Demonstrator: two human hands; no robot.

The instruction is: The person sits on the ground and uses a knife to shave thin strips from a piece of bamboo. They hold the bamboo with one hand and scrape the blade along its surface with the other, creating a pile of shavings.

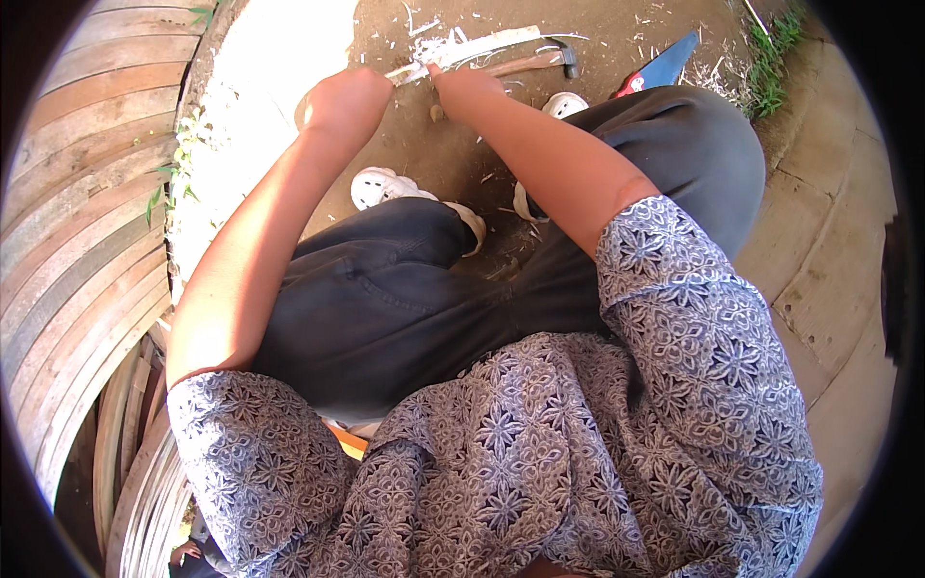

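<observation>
Both hands meet over a pale wooden piece, with white curled shavings (438, 48) scattered near the far edge of the bare brown ground.

The left hand (349, 104) is curled tight, seemingly around one end of a thin pale stick (401, 71); the right hand (467, 94) is bent close beside it, but its fingertips are mostly hidden, so its grip cannot be told. A long pale wooden strip (506, 39) lies just beyond, by the wooden-handled metal hammer (528, 64); a tapered blue blade with a red handle (665, 64) lies toward the ground's right edge. Judging by the shavings, some cutting is done; how much remains cannot be told.
</observation>
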